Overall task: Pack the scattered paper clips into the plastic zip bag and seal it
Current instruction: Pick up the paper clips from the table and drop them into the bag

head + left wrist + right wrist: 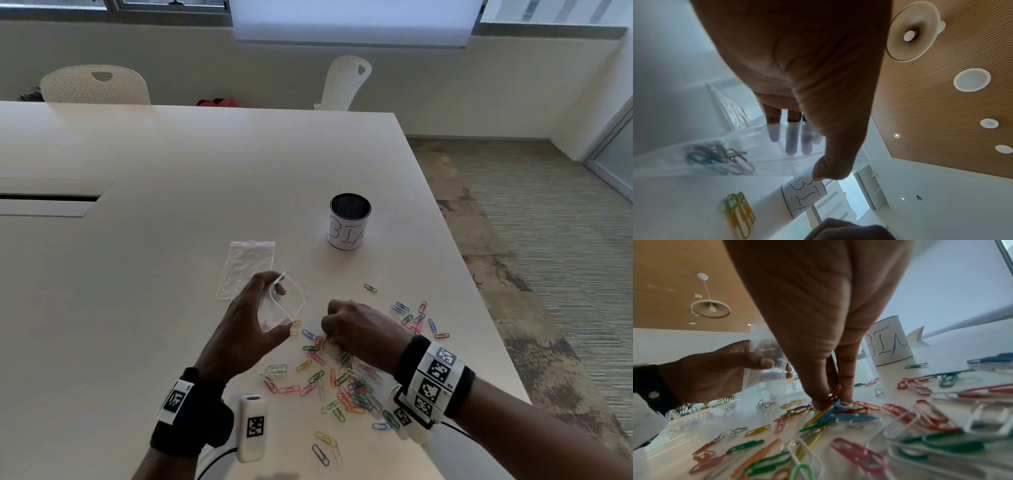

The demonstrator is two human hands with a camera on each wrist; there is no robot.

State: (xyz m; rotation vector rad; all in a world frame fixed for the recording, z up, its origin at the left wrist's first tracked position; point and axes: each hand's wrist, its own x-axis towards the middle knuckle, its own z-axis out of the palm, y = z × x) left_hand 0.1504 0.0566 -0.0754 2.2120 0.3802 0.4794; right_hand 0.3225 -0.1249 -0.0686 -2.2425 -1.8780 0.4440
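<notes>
So there are two clear zip bags here, not one. The left hand has one zip bag held up off the table, thumb on one side and fingers on the other, pinching it so the mouth gapes open toward the right. From the left wrist camera you can see a small clump of clips already sitting in the bottom of it, maybe four or five, hard to count through the plastic. The second bag just lies flat on the table behind the left hand, looks empty.

The right hand is down in the pile, thumb and fingertips pinched on a few paper clips, red and blue ones as far as I can tell.

The loose paper clips are too many to count properly, several dozen easily, in pink, green, blue, yellow, orange and white. The biggest heap is under and in front of the right wrist, a smaller scatter sits off to the right, one green clip lies alone further back, and a couple are near the table edge by the person.

One mesh cup with a paper label reading BIN stands behind the clips, well clear of both hands. Two white chairs are at the far side of the table.
</notes>
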